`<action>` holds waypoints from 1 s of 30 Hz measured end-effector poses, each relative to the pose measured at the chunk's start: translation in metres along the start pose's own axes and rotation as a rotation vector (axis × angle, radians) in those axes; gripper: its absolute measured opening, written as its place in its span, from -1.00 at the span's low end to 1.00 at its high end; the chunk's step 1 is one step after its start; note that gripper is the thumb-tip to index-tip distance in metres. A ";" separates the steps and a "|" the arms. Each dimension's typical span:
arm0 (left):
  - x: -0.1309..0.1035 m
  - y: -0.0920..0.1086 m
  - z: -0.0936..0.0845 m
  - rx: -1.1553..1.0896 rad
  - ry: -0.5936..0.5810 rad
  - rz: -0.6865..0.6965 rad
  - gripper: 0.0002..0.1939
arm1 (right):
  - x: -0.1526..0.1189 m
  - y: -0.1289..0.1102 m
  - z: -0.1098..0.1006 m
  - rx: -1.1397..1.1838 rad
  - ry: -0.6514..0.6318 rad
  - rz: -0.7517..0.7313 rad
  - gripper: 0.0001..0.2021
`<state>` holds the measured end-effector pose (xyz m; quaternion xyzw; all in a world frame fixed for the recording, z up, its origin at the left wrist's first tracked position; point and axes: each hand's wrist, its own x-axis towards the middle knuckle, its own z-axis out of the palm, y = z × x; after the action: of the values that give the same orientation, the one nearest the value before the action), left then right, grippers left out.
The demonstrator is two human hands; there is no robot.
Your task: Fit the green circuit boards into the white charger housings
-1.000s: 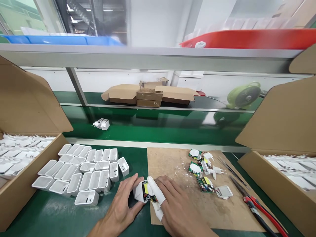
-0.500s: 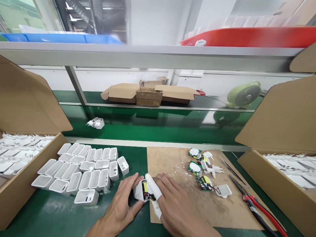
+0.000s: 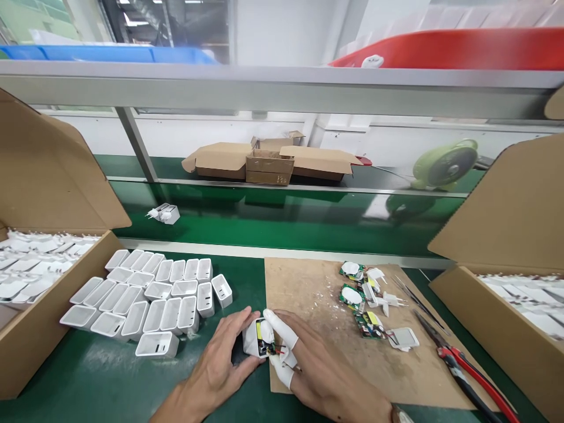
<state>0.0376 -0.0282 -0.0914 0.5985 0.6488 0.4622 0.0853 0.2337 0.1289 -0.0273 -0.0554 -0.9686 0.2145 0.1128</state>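
Observation:
In the bottom middle, a white charger housing (image 3: 251,341) lies on its side with a circuit board (image 3: 265,339) partly inside its open end. My left hand (image 3: 220,355) is closed around the housing, thumb at the front and fingers behind. White finger cots cover two digits of my right hand (image 3: 304,352). Those digits pinch a white plug cover (image 3: 286,357), joined to the board by short red and dark wires. Several empty white housings (image 3: 157,345) stand in rows to the left of my hands.
Loose circuit boards (image 3: 369,325) with wired plug pieces lie on a brown board (image 3: 317,364). Red-handled pliers (image 3: 458,364) and tweezers (image 3: 418,302) rest right of them. Cardboard boxes of white parts flank both sides, the left box (image 3: 48,335) and right box (image 3: 497,329). A shelf (image 3: 282,88) crosses above.
My right hand has shifted slightly right, and the white plug cover with its wires now shows between its fingers. My left hand still holds the housing. The camera view has shifted a little.

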 end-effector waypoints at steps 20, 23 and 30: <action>0.004 0.000 -0.008 -0.169 -0.105 -0.027 -0.25 | 0.020 -0.009 0.003 0.376 0.181 0.019 -0.61; 0.004 -0.004 -0.010 -0.185 -0.063 -0.081 -0.30 | 0.020 -0.009 0.015 0.286 0.201 -0.017 -0.59; 0.006 0.001 -0.027 -0.099 0.092 0.067 -0.50 | 0.025 -0.015 0.031 0.165 0.305 -0.061 -0.61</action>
<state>0.0188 -0.0370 -0.0725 0.5930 0.6080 0.5234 0.0693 0.2012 0.1065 -0.0437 -0.0485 -0.9206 0.2788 0.2690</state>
